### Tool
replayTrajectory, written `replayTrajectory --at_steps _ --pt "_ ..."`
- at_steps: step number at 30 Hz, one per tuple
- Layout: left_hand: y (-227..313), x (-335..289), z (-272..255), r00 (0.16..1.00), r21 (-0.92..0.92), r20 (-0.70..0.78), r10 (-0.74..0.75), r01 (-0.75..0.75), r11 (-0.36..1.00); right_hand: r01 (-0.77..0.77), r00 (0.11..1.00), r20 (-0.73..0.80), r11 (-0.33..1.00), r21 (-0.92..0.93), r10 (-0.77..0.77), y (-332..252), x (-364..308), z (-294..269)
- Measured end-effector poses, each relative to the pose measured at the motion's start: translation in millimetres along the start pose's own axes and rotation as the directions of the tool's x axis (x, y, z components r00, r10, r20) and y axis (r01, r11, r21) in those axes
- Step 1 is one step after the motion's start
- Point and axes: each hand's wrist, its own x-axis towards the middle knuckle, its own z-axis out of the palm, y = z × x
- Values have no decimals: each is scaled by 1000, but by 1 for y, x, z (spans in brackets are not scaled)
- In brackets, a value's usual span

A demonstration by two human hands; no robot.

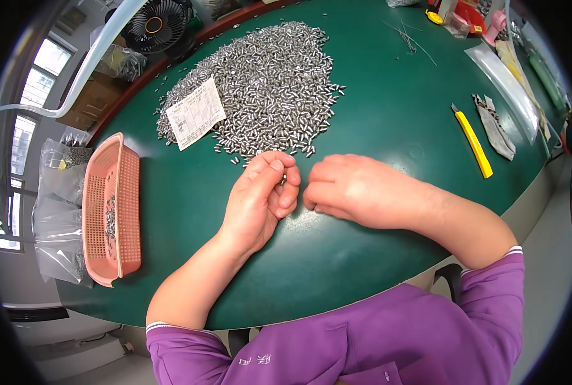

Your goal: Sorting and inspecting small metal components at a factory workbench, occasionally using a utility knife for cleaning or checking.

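Near the middle of the green table (388,83), my left hand (258,196) is closed with its palm turned up. Pinched between its thumb and fingers is a small shiny metal piece (284,180). My right hand (356,189) is beside it, back upward, a narrow gap apart. Its fingers curl down and inward, hiding whatever they may hold. Just beyond both hands spreads a big heap of small silvery metal cylinders (276,83). A printed paper slip (196,114) lies on the heap's left edge.
On the left stands a pink perforated basket (130,212) with some metal pieces inside, next to clear plastic bags (58,218). A yellow utility knife (472,142) and a patterned pouch (493,128) lie at right. Thin wires (411,40) lie farther back. A black fan (154,25) stands beyond the table.
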Motion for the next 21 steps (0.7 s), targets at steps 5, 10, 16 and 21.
replayTrajectory --at_steps 5,10,16,21 --pt "1 1 -2 990 125 124 -72 56 991 -76 947 -308 995 72 95 6 7 -11" --pt "5 1 -3 956 181 222 -192 153 972 15 950 -312 1000 27 -5 5 12 -12" --pt "5 0 -2 964 275 216 -154 91 957 81 937 -344 996 40 -63 3 13 -13" --pt "4 -1 -2 974 231 169 -150 109 967 -138 921 -369 990 -14 123 9 12 -13"
